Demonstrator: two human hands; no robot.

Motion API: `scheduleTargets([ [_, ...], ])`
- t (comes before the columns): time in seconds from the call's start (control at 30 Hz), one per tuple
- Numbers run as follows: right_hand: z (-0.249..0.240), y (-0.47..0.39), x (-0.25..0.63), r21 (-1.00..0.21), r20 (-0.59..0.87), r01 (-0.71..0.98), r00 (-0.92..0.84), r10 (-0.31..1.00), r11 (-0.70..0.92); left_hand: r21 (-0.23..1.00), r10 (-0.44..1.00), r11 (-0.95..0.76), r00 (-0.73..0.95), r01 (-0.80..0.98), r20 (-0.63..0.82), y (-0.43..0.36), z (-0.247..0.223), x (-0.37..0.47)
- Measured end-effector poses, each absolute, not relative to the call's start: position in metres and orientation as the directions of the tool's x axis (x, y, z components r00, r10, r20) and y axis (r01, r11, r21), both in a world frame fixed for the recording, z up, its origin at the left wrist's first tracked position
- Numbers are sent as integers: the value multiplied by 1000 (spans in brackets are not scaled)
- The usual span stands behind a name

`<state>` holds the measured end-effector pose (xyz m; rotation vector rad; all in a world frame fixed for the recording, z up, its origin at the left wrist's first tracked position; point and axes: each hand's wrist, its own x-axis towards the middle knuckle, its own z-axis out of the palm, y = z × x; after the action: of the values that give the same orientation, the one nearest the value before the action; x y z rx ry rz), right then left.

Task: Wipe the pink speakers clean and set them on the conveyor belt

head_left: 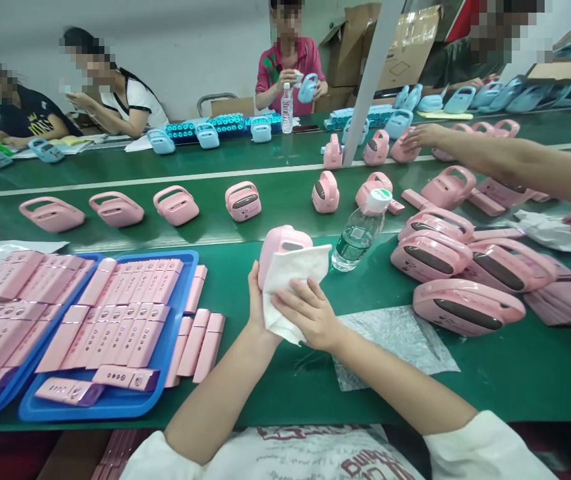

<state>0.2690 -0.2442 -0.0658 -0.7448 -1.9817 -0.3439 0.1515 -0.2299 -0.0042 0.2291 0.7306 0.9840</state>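
Observation:
My left hand (257, 300) is wrapped round a pink plastic device (285, 238) with rounded edges, held up over the front of the green table. A white cloth (310, 262) covers much of the device's near face. My right hand (313, 319) presses the cloth against it, fingers closed over the fabric and nearly straight. Beneath the hands, to the right, lies a sheet of clear plastic film (400, 343). A water bottle (360, 230) with a white cap leans a little just beyond my right hand.
Blue trays (115, 408) of pink bar-shaped parts stand at left, with loose bars (209, 347) alongside. Pink handled devices (468, 307) pile up at right. More sit along the belt (285, 230). A co-worker's arm (505, 157) reaches in from the right; other people sit opposite.

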Motion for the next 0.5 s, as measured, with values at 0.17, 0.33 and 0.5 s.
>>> scheduleTargets([
  [0.17,-56,-249,253,-655,712,429,73,699,622,263,833,497,370,-827,-412,-221,10,163],
  [0.33,-23,-238,241,-957,206,-138,301,931,256,255,808,502,343,-826,-479,-228,15,165],
  [0.5,-23,-234,255,-849,528,172,235,816,499,231,798,507,351,-830,-491,-237,22,161],
])
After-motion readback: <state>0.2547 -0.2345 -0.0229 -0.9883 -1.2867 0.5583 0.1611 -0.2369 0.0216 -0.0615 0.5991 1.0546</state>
